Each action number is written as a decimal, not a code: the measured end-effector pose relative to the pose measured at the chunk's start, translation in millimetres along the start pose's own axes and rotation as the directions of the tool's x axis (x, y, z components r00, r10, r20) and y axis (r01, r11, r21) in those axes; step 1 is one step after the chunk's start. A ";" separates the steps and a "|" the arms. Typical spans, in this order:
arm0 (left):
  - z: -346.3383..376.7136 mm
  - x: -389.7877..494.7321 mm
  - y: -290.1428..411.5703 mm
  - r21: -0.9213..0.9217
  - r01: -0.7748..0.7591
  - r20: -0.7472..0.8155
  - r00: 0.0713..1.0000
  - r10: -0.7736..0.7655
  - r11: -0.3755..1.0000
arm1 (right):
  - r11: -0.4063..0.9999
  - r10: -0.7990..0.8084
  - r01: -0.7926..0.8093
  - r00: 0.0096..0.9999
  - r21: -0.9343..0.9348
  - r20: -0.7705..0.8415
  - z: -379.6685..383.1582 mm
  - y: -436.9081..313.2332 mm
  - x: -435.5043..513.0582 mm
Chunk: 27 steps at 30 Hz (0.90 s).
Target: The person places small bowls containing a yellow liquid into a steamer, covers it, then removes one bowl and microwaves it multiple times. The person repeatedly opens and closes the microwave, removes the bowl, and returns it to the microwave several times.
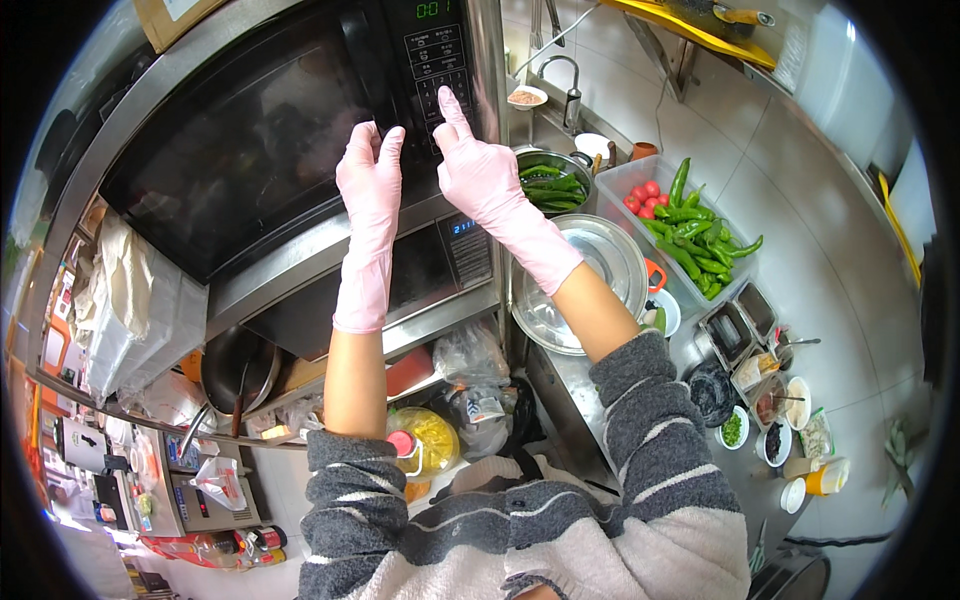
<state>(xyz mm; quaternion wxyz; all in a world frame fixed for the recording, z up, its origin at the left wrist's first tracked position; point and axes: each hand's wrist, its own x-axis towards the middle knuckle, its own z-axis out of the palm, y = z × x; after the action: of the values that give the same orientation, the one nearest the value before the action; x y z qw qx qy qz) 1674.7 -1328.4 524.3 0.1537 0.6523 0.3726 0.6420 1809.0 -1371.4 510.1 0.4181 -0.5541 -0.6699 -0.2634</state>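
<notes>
My right hand [480, 165], in a pink glove, points its index finger at the keypad [441, 79] of a black microwave oven [247, 127]. The fingertip is over the number keys; whether it presses one I cannot tell. Green digits glow on the display [433, 10] above. My left hand [371, 169], gloved alike, is beside the lower end of the microwave's door handle [367, 60], its fingers curled and thumb raised. Contact with the handle is not clear. The door looks shut, its dark window reflecting the surroundings.
Below is a second microwave [420, 274] on a steel shelf. At right, a clear bin [709, 289] holds green peppers and tomatoes, near a large metal lid [577, 281] and a pot of green peppers [553, 184]. A wok [238, 367] and an oil jug [431, 442] are lower down.
</notes>
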 end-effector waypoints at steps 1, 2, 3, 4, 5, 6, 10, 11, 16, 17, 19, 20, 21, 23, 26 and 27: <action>-1.2 -0.2 -0.5 0.005 0.013 0.013 1.000 -0.013 1.000 | 1.000 -0.007 0.007 1.000 0.000 -0.014 0.8 0.2 -1.5; -1.8 -0.6 -0.5 0.006 0.022 0.026 0.999 -0.023 1.000 | 1.000 -0.018 0.018 1.000 0.023 -0.021 0.5 2.1 -2.8; -2.0 -1.0 -0.2 0.016 0.032 0.030 0.999 -0.032 0.999 | 0.998 -0.038 0.041 0.998 0.049 -0.054 -0.4 5.5 -4.3; -2.5 -0.9 0.1 0.022 0.037 0.033 0.999 -0.037 0.999 | 0.994 -0.065 0.073 0.992 0.079 -0.105 -1.0 8.7 -6.9; -2.8 0.0 0.6 0.028 0.039 0.033 0.999 -0.040 0.999 | 0.993 -0.058 0.066 0.995 0.100 -0.082 -2.0 11.0 -12.8; -2.6 1.3 1.3 0.034 0.043 0.029 0.999 -0.044 0.999 | 0.989 -0.066 0.075 0.995 0.124 -0.076 -3.4 11.9 -21.5; -2.7 -1.4 2.9 0.062 0.038 0.020 0.999 -0.039 0.997 | 0.985 -0.066 0.063 0.998 0.163 0.014 3.4 6.8 -52.8; -2.5 -1.6 3.0 0.070 0.021 0.015 1.000 -0.022 0.997 | 0.982 -0.063 0.057 0.998 0.181 0.031 6.1 6.2 -57.0; -1.1 -3.1 3.8 0.004 0.062 0.018 0.998 -0.062 0.998 | 0.980 -0.064 0.045 0.994 0.196 0.089 15.0 1.9 -59.8; -0.8 -3.3 4.3 -0.008 0.069 0.019 0.997 -0.069 0.998 | 0.987 -0.041 0.023 0.993 0.160 0.109 15.6 0.2 -58.8; -1.4 -3.0 5.6 0.011 0.081 0.011 0.997 -0.081 0.997 | 0.996 0.003 -0.016 0.990 0.089 0.144 17.1 -5.0 -55.9; -1.3 -3.2 6.3 0.001 0.058 0.005 0.998 -0.058 0.998 | 0.996 0.007 -0.020 0.988 0.084 0.152 17.7 -6.6 -53.7; -1.0 -3.6 6.6 0.003 0.073 0.006 0.997 -0.073 0.997 | 0.997 0.012 -0.025 0.987 0.077 0.162 18.0 -7.8 -52.3; -2.1 -3.8 5.2 0.022 0.046 0.007 0.999 -0.047 0.999 | 0.996 0.031 -0.046 0.982 0.077 0.185 17.4 -9.7 -53.3; 1.8 -4.4 -0.8 -0.016 -0.009 -0.024 1.000 0.008 1.000 | 0.990 0.064 -0.088 0.976 0.109 0.210 14.8 -11.6 -54.9; 2.0 -3.5 -3.8 -0.035 -0.038 -0.047 0.998 0.036 0.999 | 0.985 0.076 -0.107 0.974 0.134 0.213 13.2 -12.1 -54.7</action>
<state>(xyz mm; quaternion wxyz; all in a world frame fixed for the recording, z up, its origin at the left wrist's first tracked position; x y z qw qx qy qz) 1675.8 -1327.6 519.0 0.1447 0.6410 0.3521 0.6664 1795.8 -1392.1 458.1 0.3970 -0.5770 -0.7007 -0.1355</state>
